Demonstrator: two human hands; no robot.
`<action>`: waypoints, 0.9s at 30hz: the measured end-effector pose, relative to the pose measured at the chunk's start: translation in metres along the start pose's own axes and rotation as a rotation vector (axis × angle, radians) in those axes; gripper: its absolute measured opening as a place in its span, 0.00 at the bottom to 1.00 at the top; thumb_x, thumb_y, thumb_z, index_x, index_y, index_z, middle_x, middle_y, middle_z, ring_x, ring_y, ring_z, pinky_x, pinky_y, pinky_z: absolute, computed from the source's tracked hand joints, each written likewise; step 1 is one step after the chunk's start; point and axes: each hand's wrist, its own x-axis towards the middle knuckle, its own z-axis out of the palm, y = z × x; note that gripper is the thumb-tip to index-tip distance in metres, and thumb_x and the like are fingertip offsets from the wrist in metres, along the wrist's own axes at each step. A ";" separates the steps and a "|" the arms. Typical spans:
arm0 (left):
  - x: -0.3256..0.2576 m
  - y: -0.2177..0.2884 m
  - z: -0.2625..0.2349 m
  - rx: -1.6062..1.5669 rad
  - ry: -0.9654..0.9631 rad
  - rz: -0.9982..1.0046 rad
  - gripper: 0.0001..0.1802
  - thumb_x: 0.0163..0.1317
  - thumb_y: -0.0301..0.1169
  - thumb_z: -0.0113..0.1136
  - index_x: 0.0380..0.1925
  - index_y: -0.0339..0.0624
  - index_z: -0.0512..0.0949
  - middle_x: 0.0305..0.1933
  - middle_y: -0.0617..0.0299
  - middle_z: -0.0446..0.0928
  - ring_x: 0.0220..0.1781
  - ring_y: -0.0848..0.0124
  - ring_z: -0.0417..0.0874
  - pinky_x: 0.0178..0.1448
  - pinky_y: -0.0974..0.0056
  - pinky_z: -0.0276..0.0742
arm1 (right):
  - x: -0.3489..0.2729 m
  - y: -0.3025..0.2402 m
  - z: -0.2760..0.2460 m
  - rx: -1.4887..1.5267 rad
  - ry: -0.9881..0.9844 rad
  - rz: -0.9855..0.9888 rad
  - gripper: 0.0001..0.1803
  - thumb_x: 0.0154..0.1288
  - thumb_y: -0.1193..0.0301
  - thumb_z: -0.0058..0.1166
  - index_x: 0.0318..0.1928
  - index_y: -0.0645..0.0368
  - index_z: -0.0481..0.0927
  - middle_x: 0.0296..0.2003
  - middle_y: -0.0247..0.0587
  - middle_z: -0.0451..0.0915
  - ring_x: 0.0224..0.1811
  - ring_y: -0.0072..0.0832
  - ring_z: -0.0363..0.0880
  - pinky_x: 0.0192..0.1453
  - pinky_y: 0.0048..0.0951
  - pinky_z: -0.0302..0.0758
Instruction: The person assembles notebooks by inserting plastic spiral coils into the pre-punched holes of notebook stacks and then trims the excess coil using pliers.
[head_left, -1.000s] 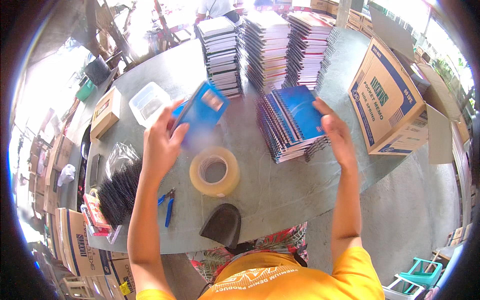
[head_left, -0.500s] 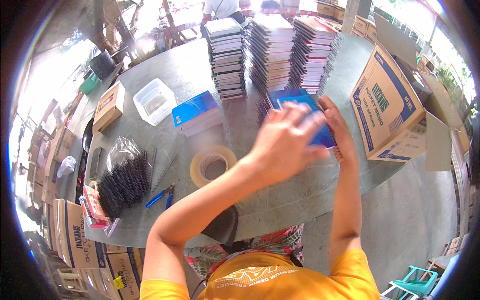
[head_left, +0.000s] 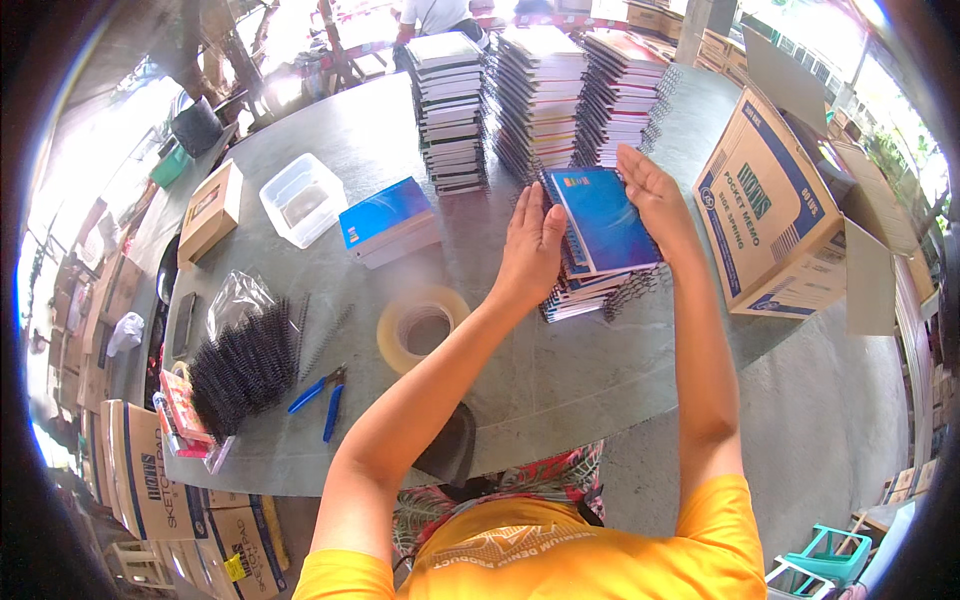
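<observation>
A stack of blue-covered spiral notebooks stands on the table in front of me, its black coils showing along the edges. My left hand lies along the stack's left side, fingers straight and palm facing inward. Against the right side rests my right hand, its fingers also stretched out. Neither hand is wrapped round a notebook. Behind this stack rise three tall piles of notebooks, bound with coils. To the left sits a shorter stack of blue-covered pads, with no coils visible on it.
An open cardboard carton stands at the right. Leftward are a tape roll, blue-handled cutters, a heap of black coils, a clear plastic tub and a small cardboard box. A person is beyond the table.
My left hand has come down from over the top notebook to the stack's left side, uncovering the blue cover. My right hand remains at the right side, slightly higher.
</observation>
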 end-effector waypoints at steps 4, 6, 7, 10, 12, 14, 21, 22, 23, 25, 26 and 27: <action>-0.003 0.000 -0.001 -0.003 0.003 -0.016 0.39 0.69 0.55 0.32 0.66 0.31 0.52 0.70 0.40 0.51 0.73 0.49 0.50 0.73 0.57 0.46 | 0.004 -0.008 0.002 -0.142 0.101 0.136 0.31 0.64 0.71 0.51 0.64 0.70 0.59 0.63 0.57 0.64 0.66 0.38 0.64 0.68 0.31 0.58; -0.005 0.000 0.000 -0.011 -0.003 -0.028 0.38 0.70 0.54 0.33 0.67 0.32 0.52 0.70 0.41 0.52 0.73 0.50 0.50 0.73 0.57 0.47 | 0.007 0.004 0.003 -0.256 0.019 0.207 0.33 0.64 0.64 0.53 0.64 0.70 0.60 0.61 0.58 0.66 0.65 0.40 0.65 0.67 0.33 0.59; -0.004 -0.001 0.001 -0.015 0.014 -0.010 0.39 0.69 0.55 0.33 0.67 0.33 0.53 0.70 0.41 0.52 0.73 0.50 0.50 0.73 0.57 0.46 | 0.009 0.009 0.003 -0.314 -0.023 0.242 0.35 0.64 0.61 0.53 0.64 0.70 0.60 0.60 0.59 0.67 0.64 0.41 0.65 0.67 0.33 0.59; -0.004 -0.010 -0.004 0.037 0.042 0.048 0.39 0.69 0.56 0.34 0.65 0.33 0.57 0.69 0.42 0.55 0.72 0.51 0.52 0.73 0.58 0.45 | 0.012 0.009 0.008 -0.505 -0.033 0.123 0.37 0.63 0.56 0.53 0.63 0.71 0.61 0.60 0.61 0.67 0.64 0.44 0.65 0.67 0.35 0.59; 0.006 -0.019 -0.019 0.138 0.011 0.104 0.35 0.69 0.53 0.39 0.62 0.33 0.62 0.66 0.42 0.60 0.70 0.50 0.56 0.73 0.57 0.48 | 0.007 0.005 -0.009 -0.759 0.064 0.047 0.36 0.63 0.56 0.53 0.62 0.70 0.62 0.60 0.62 0.66 0.65 0.45 0.64 0.67 0.35 0.59; 0.020 -0.038 -0.069 0.520 0.080 0.151 0.31 0.66 0.48 0.46 0.59 0.34 0.67 0.63 0.43 0.65 0.68 0.51 0.60 0.71 0.56 0.51 | -0.012 -0.041 -0.015 -0.822 0.188 -0.215 0.35 0.63 0.56 0.53 0.63 0.67 0.63 0.60 0.60 0.66 0.66 0.46 0.63 0.68 0.36 0.59; -0.011 -0.118 -0.196 1.342 0.155 0.185 0.19 0.60 0.31 0.54 0.51 0.36 0.73 0.54 0.49 0.75 0.59 0.57 0.74 0.57 0.55 0.71 | -0.101 -0.139 0.063 -0.604 0.140 -0.701 0.20 0.65 0.63 0.53 0.54 0.58 0.76 0.53 0.44 0.77 0.58 0.37 0.73 0.62 0.35 0.68; -0.016 -0.124 -0.202 1.362 0.162 0.237 0.18 0.59 0.30 0.54 0.49 0.37 0.74 0.54 0.50 0.75 0.58 0.58 0.75 0.55 0.56 0.73 | -0.099 -0.133 0.084 -0.498 -0.022 -0.713 0.17 0.64 0.67 0.54 0.52 0.59 0.77 0.51 0.45 0.78 0.55 0.38 0.75 0.59 0.35 0.70; -0.019 -0.123 -0.206 1.321 0.138 0.201 0.16 0.59 0.28 0.53 0.47 0.37 0.75 0.50 0.50 0.76 0.54 0.57 0.76 0.51 0.56 0.74 | -0.095 -0.119 0.106 -0.391 -0.185 -0.719 0.14 0.63 0.70 0.55 0.49 0.59 0.79 0.49 0.45 0.79 0.53 0.38 0.77 0.57 0.34 0.72; -0.009 -0.106 -0.195 1.205 0.085 0.160 0.12 0.58 0.25 0.51 0.42 0.37 0.76 0.41 0.50 0.79 0.46 0.56 0.80 0.44 0.56 0.77 | -0.087 -0.080 0.145 -0.261 -0.311 -0.474 0.12 0.60 0.74 0.56 0.45 0.61 0.80 0.45 0.47 0.81 0.48 0.38 0.80 0.53 0.33 0.74; 0.000 -0.099 -0.196 1.223 0.071 0.170 0.06 0.56 0.26 0.54 0.33 0.38 0.76 0.34 0.51 0.80 0.42 0.57 0.82 0.40 0.56 0.78 | -0.081 -0.050 0.159 -0.202 -0.345 -0.373 0.12 0.60 0.76 0.55 0.45 0.63 0.80 0.44 0.44 0.82 0.47 0.33 0.80 0.51 0.29 0.74; 0.008 -0.094 -0.194 1.204 0.050 0.131 0.05 0.55 0.26 0.55 0.31 0.38 0.76 0.33 0.52 0.80 0.41 0.56 0.82 0.40 0.56 0.77 | -0.076 -0.026 0.170 -0.142 -0.373 -0.275 0.12 0.60 0.78 0.55 0.45 0.64 0.80 0.43 0.42 0.82 0.45 0.28 0.81 0.50 0.26 0.75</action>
